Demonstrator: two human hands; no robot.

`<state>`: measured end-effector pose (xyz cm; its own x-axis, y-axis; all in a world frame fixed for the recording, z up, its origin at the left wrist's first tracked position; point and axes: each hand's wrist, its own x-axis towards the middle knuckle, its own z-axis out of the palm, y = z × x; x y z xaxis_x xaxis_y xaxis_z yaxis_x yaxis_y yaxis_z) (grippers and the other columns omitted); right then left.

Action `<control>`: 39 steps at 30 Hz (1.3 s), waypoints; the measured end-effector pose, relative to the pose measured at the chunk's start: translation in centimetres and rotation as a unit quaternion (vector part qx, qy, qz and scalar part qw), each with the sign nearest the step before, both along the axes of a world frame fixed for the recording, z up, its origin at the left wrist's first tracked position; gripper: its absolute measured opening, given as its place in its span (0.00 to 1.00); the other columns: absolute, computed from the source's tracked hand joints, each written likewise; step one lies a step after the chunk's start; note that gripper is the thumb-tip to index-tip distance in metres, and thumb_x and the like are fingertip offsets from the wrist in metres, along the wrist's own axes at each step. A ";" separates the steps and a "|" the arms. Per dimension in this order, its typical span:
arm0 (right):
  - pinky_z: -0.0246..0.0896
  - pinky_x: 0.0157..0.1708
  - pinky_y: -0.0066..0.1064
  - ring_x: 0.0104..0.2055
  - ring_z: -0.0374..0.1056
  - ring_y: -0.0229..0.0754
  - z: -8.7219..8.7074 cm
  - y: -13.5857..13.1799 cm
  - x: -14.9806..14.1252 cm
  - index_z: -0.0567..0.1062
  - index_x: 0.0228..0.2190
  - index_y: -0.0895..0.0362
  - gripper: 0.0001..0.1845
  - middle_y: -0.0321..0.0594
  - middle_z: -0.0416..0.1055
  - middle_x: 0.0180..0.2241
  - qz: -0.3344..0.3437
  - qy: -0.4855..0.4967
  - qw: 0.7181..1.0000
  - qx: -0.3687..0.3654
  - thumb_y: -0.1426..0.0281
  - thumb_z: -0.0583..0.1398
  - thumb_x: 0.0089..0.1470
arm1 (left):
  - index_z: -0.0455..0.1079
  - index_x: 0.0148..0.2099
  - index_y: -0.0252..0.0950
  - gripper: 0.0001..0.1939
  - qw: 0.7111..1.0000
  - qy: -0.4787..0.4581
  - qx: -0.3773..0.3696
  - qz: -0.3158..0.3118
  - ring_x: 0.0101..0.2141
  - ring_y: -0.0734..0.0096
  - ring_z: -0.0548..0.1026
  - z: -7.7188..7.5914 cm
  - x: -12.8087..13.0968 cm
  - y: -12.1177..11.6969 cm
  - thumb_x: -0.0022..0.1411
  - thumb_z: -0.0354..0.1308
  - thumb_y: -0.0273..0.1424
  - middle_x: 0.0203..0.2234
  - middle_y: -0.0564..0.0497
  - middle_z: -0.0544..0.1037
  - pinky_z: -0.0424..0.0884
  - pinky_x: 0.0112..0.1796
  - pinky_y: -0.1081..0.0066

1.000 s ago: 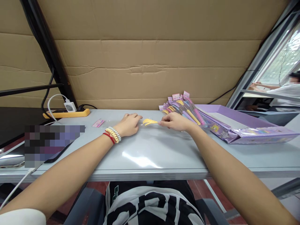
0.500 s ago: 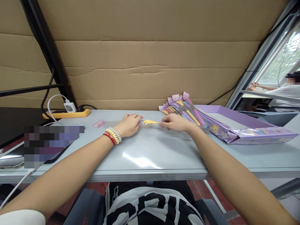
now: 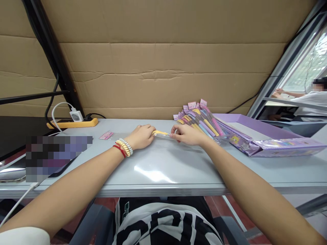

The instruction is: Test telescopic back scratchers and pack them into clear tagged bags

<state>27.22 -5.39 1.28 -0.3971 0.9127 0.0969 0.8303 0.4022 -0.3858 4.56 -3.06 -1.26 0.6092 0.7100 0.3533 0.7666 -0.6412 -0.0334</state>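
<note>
A small yellow item in a clear plastic sleeve (image 3: pixel 160 133) lies on the grey table (image 3: pixel 163 166) between my two hands. My left hand (image 3: pixel 141 136), with bead bracelets on the wrist, has its fingers curled on the sleeve's left end. My right hand (image 3: pixel 186 134) pinches the right end with curled fingers. Just right of my right hand lies a fan of packaged coloured items with pink header cards (image 3: pixel 198 117).
A purple printed box (image 3: pixel 265 139) lies at the right. A loose pink header card (image 3: pixel 106 135) lies left of my left hand. A yellow power strip with a white charger (image 3: pixel 73 121) sits at the back left. Cardboard lines the wall behind. Another person sits at far right.
My right hand has slid left towards my left hand. The yellow item now sits deeper in the clear sleeve, with its left end under my left fingers.
</note>
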 end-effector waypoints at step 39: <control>0.50 0.18 0.26 0.20 0.59 0.33 1.0 0.3 1.5 0.69 0.30 0.56 0.12 0.36 0.72 0.25 -0.082 0.018 0.993 -0.079 0.61 0.59 0.46 | 0.66 0.44 0.38 0.15 0.999 0.028 -0.032 0.014 0.36 0.63 0.73 -0.2 -0.2 0.1 0.66 0.39 0.33 0.40 0.46 0.73 0.66 0.33 0.66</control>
<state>28.76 -5.11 2.30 -0.2412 0.9696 -0.0409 0.8639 0.1953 -0.4642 4.34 -2.98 -1.44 0.6062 0.7472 0.2723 0.7826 -0.6214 -0.0372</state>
